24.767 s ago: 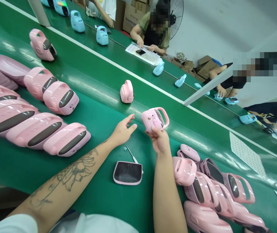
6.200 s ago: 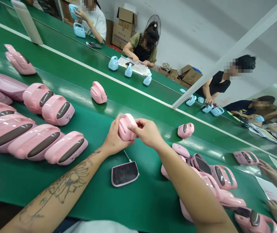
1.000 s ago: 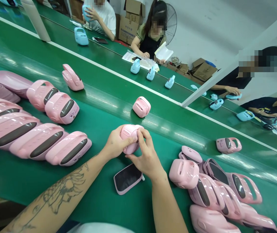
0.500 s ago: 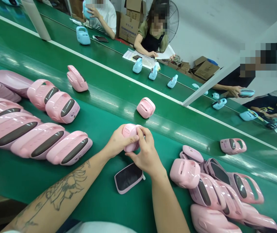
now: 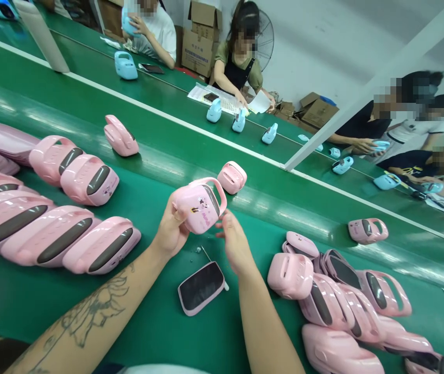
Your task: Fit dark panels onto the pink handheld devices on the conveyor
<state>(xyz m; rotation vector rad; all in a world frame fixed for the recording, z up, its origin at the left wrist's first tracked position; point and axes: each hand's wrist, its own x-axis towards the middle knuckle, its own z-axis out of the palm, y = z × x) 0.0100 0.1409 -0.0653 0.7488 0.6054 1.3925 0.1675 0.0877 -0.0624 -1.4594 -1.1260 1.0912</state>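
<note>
My left hand (image 5: 172, 228) grips a pink plastic housing with a loop handle (image 5: 196, 210) by its left side, held above the green work surface. A printed cartoon figure and lettering face me, and a dark window shows beneath the handle. Beside the housing's lower right edge is my right hand (image 5: 235, 241), its fingers loosely bent and apart; whether a fingertip touches the housing is unclear. Below both hands lies a dark panel in a pink frame (image 5: 202, 288). Near its top edge are a thin rod (image 5: 206, 253) and tiny clear pieces (image 5: 198, 250).
Rows of pink housings (image 5: 103, 246) stand at left beside stacked mauve shells (image 5: 5, 137). More pink housings (image 5: 326, 301) crowd the right. A conveyor belt (image 5: 175, 150) carries several others. Beyond a white rail (image 5: 128, 98), co-workers sit by blue housings (image 5: 126, 65).
The housing has been turned so its printed face shows, and my left hand has raised it slightly. My right hand has let go and moved down beside it. The view has shifted slightly.
</note>
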